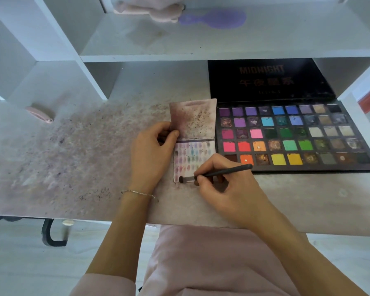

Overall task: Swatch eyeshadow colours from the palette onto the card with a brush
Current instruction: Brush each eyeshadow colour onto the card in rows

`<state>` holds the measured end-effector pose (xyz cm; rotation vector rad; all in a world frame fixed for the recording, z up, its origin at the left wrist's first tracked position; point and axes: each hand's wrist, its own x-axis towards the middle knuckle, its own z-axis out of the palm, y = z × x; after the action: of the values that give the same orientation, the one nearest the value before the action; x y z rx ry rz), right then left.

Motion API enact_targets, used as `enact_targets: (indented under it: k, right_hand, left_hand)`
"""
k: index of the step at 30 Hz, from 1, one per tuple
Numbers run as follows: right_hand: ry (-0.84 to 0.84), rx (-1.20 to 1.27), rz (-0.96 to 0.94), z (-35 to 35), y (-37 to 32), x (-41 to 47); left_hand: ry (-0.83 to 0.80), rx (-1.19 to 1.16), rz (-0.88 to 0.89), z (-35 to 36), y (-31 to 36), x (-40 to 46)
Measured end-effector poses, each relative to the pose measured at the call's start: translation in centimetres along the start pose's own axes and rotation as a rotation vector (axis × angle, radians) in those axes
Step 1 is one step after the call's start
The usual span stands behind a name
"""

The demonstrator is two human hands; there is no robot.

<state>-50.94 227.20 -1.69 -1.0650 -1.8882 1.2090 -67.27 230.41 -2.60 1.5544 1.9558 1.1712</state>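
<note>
A large black eyeshadow palette [295, 135] lies open on the right of the desk, with rows of bright pans and its lid propped up behind. Left of it lies a folded card [193, 155]. Its lower leaf carries several rows of pale swatches, and its upper flap [193, 118] stands up, dusted with powder. My left hand [153, 150] pinches the card's left edge at the fold. My right hand [221, 184] grips a dark brush [222, 172] like a pen. The brush's dark tip [181, 179] touches the card's lower left corner.
The desk top [83, 150] is smeared and speckled with powder left of the card. A pink object [40, 113] lies at the far left. White shelf dividers rise behind, and the shelf above holds a purple hairbrush [214, 18] and pink cloth [145, 7]. The desk's front edge crosses just above my lap.
</note>
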Motion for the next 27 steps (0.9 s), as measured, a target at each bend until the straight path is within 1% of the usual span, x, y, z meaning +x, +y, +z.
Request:
enact_targets:
  k: [14, 17, 21, 24, 27]
  right_hand:
    - [0.009, 0.017, 0.016, -0.01, -0.02, 0.14]
    - [0.005, -0.014, 0.017, -0.02, 0.08, 0.18]
    - [0.011, 0.023, 0.012, -0.06, 0.06, 0.1]
    - [-0.002, -0.014, 0.005, 0.0, 0.09, 0.12]
    - [-0.007, 0.063, 0.01, -0.12, -0.02, 0.08]
  left_hand:
    - [0.0, -0.007, -0.002, -0.02, 0.2, -0.13]
    - [-0.001, -0.007, -0.003, 0.0, 0.13, -0.11]
    - [0.001, -0.006, -0.005, -0.05, 0.08, -0.1]
    - [0.002, -0.004, -0.008, -0.02, 0.13, -0.15]
    - [0.003, -0.002, -0.014, -0.03, 0.23, -0.1]
